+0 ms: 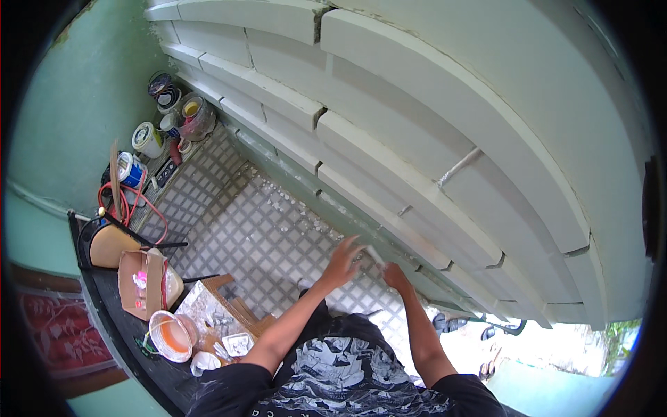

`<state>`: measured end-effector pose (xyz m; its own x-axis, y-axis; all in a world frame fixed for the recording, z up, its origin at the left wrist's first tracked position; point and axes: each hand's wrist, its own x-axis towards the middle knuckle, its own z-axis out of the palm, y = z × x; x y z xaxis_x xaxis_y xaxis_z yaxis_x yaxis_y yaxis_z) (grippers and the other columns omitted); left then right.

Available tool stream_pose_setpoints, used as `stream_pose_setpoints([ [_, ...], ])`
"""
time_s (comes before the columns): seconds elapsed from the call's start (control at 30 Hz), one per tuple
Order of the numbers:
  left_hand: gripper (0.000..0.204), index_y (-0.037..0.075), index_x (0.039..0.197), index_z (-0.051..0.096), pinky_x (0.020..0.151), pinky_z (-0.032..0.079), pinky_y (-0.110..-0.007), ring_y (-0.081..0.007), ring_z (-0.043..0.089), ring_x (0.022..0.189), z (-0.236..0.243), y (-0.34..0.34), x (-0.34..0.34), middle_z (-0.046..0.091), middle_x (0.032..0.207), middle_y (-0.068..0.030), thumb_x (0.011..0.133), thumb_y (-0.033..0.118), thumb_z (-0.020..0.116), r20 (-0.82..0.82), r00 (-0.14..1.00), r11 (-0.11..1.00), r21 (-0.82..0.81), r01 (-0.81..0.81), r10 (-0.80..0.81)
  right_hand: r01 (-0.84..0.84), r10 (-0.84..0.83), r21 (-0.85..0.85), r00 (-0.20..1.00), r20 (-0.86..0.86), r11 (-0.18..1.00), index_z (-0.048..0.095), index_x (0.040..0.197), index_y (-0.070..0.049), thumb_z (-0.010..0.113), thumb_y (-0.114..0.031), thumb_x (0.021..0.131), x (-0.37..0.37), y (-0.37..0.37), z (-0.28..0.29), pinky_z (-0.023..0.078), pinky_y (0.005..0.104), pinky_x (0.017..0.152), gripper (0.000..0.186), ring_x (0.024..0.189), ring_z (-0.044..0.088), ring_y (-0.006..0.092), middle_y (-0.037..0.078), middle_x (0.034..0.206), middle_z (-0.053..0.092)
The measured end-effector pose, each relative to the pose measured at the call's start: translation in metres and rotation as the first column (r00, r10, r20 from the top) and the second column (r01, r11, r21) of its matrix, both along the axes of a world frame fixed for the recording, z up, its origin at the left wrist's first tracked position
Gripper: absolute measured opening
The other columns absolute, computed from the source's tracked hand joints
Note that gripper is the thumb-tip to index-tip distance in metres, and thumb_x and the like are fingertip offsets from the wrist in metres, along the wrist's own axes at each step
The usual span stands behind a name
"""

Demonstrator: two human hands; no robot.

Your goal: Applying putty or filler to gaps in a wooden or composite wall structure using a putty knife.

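My left hand (340, 267) is raised over the tiled floor, its fingers spread and slightly blurred, just left of a pale, flat strip-like object (374, 256). My right hand (394, 276) is closed on the lower end of that object, whose exact kind I cannot make out. Both hands are near the lower rows of white blocks (372, 198) fixed along the green wall (292, 167). A pale streak of material (451, 167) crosses a gap between two block rows above my hands.
At left stand paint tubs (147, 142), a red hose (163, 215), a chair (111, 247), a cardboard box (128, 299) and a bucket with orange contents (167, 333) on a dark ledge. White crumbs (281, 198) lie on the tiled floor (229, 236). Sandals (448, 323) are at lower right.
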<state>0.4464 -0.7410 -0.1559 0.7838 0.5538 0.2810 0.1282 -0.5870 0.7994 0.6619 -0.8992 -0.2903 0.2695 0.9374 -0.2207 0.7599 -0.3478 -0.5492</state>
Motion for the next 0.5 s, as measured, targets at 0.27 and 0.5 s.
stream_pose_setpoints([
  [0.27, 0.058, 0.006, 0.133, 0.041, 0.104, 0.037, -0.042, -0.0379, 0.039, 0.127, -0.094, 0.012, -0.164, 0.035, 0.137, -0.0207, 0.08, 0.003, 0.063, -0.164, 0.931, 0.857, -0.364, -0.364, 0.325, 0.306, -0.314, 0.196, 0.949, 0.012, 0.932, 0.06, 0.087, 0.007, 0.04, -0.039, 0.098, -0.007, 0.083, 0.011, 0.044, 0.0537, 0.072, 0.052, 0.081, 0.06, 0.045, 0.033, 0.082, 0.058],
  [0.5, 0.055, 0.006, 0.135, 0.04, 0.091, 0.048, -0.035, -0.0298, 0.045, 0.122, -0.08, 0.062, -0.204, 0.037, 0.136, -0.0159, 0.084, 0.001, 0.06, -0.117, 0.884, 0.787, -0.414, -0.458, 0.453, 0.76, -0.748, 0.065, 0.649, -0.14, 0.647, 0.061, 0.084, 0.008, 0.042, -0.038, 0.098, -0.063, 0.161, 0.046, 0.046, 0.0515, 0.072, 0.052, 0.083, 0.062, 0.0449, 0.032, 0.079, 0.06],
])
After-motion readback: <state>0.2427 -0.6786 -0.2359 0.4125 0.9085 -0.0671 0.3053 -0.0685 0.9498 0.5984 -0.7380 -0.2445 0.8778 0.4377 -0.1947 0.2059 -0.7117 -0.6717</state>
